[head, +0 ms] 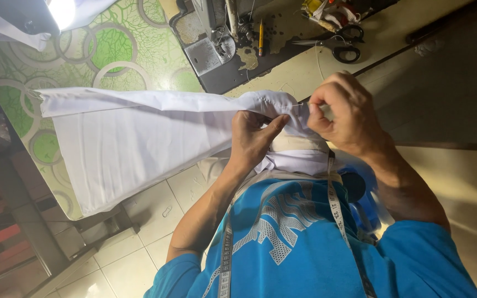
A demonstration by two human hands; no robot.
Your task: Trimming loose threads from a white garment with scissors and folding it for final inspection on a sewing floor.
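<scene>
white cloth (pixel 139 143) was what both hands were busy with in the head view, a long piece running from the person's chest out over the table with the green ring-patterned cover (pixel 111 49). the left hand (pixel 252 138) was curled on the bunched end of the cloth, thumb and forefinger pressed together on a fold, rest of the fingers tucked under. the right hand (pixel 340 113) sat just beside it, touching the same bunched end, fingertips pinched on what looked like a thin pin or needle (pixel 299 104) at the cloth edge, too small to be sure which. far end of the cloth lay flat on the patterned cover, a bit hanging off the table edge over the tiled floor (pixel 139 243). beyond the cloth sat a sewing machine (pixel 211 33) on a dark worn base, a yellow pencil (pixel 260 36) beside it, and black-handled scissors (pixel 340 47) well apart from the hands. nearer than the cloth, a measuring tape (pixel 335 204) hung down over the person's blue shirt (pixel 305 248). bright lamp (pixel 62 11) glared past the far end of the cloth.
</scene>
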